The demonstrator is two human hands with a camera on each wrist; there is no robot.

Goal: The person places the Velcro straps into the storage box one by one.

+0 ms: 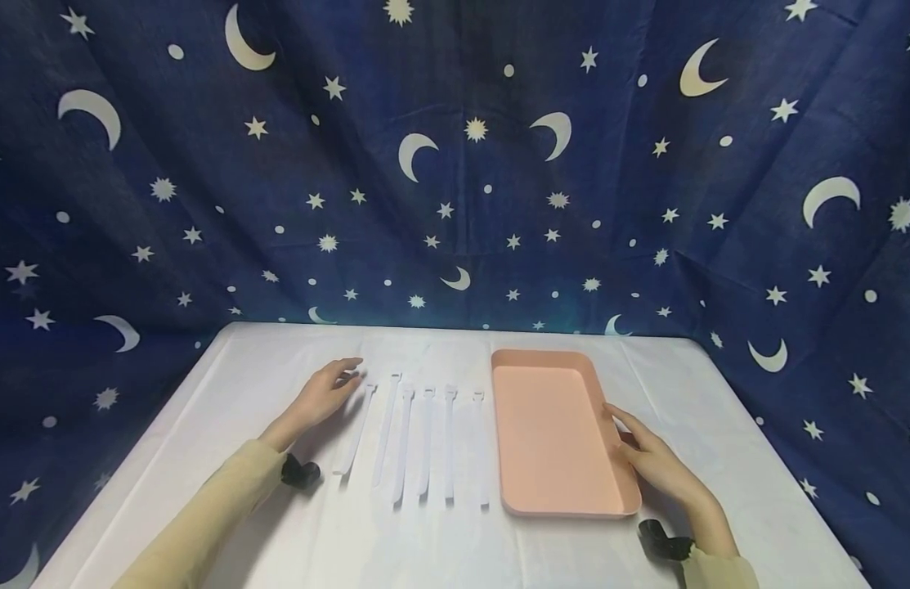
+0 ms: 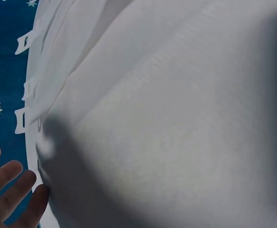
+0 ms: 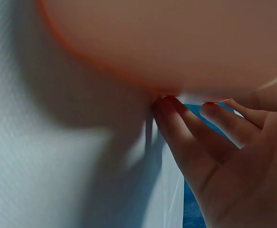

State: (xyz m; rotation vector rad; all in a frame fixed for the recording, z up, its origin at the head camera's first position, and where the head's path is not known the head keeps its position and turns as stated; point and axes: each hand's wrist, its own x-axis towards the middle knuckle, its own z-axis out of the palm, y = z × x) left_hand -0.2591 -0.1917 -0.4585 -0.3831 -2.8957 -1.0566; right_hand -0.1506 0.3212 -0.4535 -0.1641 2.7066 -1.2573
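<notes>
Several white straps (image 1: 428, 442) with slotted heads lie side by side on the white-covered table. Their slotted ends (image 2: 20, 120) stand out at the left of the left wrist view. My left hand (image 1: 325, 397) is just left of the straps' heads, its fingers spread loosely and holding nothing. To the right of the straps lies a shallow pink tray (image 1: 550, 442). My right hand (image 1: 656, 462) holds the tray's right rim, with the thumb over the edge. From the right wrist view, fingertips (image 3: 167, 107) touch the tray's outer side from below.
White cloth covers the table (image 1: 572, 556). A dark blue curtain (image 1: 455, 164) with moons and stars hangs behind it and round both sides. Black wrist mounts (image 1: 300, 473) stick out from both sleeves, the left one close to the leftmost strap.
</notes>
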